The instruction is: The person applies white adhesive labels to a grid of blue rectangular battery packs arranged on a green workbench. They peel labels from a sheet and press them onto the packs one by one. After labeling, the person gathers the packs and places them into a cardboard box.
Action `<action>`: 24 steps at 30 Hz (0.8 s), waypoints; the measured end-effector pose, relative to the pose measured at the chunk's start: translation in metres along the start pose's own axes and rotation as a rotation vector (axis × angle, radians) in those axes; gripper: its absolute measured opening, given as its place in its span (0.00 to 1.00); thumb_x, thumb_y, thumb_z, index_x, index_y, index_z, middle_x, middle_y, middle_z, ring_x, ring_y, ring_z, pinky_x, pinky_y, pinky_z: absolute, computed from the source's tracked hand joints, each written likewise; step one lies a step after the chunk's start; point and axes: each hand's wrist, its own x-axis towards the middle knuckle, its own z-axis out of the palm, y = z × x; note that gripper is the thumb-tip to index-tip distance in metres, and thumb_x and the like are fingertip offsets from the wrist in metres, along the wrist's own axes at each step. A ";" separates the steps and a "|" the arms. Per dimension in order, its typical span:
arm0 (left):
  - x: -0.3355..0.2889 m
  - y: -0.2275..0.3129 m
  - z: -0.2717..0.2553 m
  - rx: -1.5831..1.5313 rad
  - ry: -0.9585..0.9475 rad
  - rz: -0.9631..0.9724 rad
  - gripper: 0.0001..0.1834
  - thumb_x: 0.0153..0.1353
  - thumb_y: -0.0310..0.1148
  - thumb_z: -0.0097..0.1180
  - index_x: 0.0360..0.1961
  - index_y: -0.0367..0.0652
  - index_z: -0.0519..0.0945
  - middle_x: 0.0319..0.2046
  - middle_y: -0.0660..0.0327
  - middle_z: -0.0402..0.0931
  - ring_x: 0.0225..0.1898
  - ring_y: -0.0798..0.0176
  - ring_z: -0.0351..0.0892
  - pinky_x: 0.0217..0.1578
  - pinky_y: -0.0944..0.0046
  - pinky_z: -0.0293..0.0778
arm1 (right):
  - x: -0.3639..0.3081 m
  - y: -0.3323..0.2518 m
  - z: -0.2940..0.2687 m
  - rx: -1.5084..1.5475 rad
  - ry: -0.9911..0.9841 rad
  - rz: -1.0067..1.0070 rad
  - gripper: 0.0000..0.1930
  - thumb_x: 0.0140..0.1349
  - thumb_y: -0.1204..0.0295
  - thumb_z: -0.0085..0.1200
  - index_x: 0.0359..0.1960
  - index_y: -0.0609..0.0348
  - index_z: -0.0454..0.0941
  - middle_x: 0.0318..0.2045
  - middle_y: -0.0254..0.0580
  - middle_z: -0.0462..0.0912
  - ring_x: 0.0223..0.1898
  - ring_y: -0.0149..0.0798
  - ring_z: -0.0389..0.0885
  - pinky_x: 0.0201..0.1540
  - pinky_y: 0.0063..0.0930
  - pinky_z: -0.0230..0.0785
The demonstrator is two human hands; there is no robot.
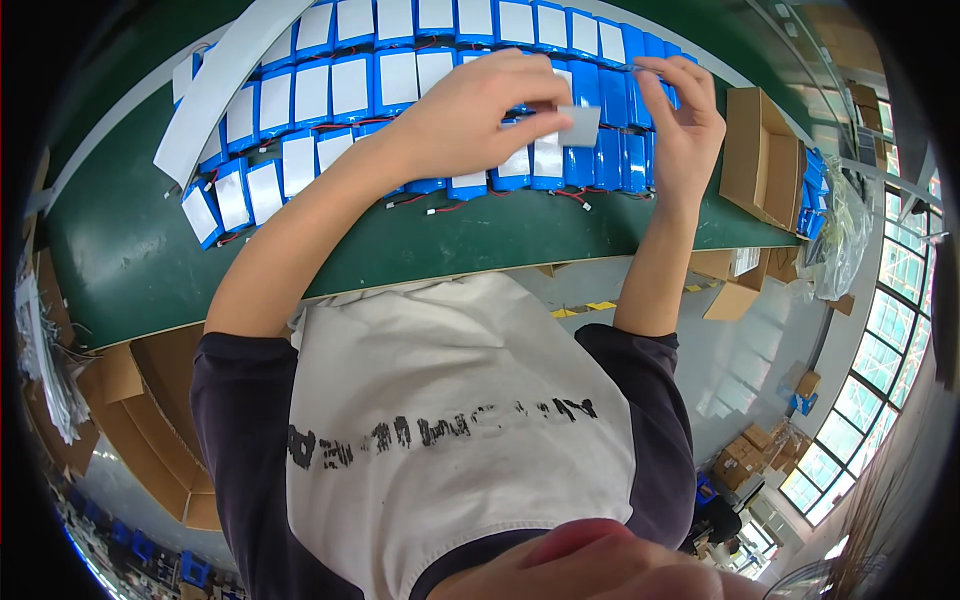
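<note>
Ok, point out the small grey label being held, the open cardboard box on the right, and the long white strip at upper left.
small grey label (580,125), head view, middle of its face.
open cardboard box (745,140), head view, left outer wall.
long white strip (215,90), head view, midway along it.
</note>
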 end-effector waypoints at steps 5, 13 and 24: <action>-0.006 0.006 0.010 0.152 -0.041 0.161 0.05 0.66 0.32 0.62 0.41 0.45 0.82 0.47 0.60 0.77 0.53 0.54 0.74 0.54 0.56 0.73 | -0.006 0.011 -0.011 -0.029 -0.064 0.217 0.11 0.64 0.73 0.68 0.46 0.63 0.88 0.42 0.41 0.87 0.40 0.32 0.87 0.44 0.24 0.79; -0.008 0.008 0.019 0.311 -0.121 0.147 0.13 0.64 0.33 0.63 0.49 0.47 0.81 0.58 0.61 0.77 0.62 0.53 0.72 0.61 0.51 0.70 | -0.004 0.026 -0.009 -0.254 -0.188 0.311 0.16 0.61 0.62 0.71 0.44 0.63 0.89 0.33 0.43 0.91 0.37 0.31 0.89 0.40 0.24 0.79; -0.005 0.006 0.027 0.434 -0.249 0.132 0.21 0.67 0.38 0.63 0.58 0.46 0.76 0.64 0.55 0.75 0.65 0.53 0.73 0.69 0.51 0.64 | -0.003 0.020 0.010 -0.758 -0.176 -0.073 0.15 0.58 0.62 0.72 0.42 0.58 0.90 0.29 0.41 0.88 0.33 0.37 0.86 0.35 0.30 0.77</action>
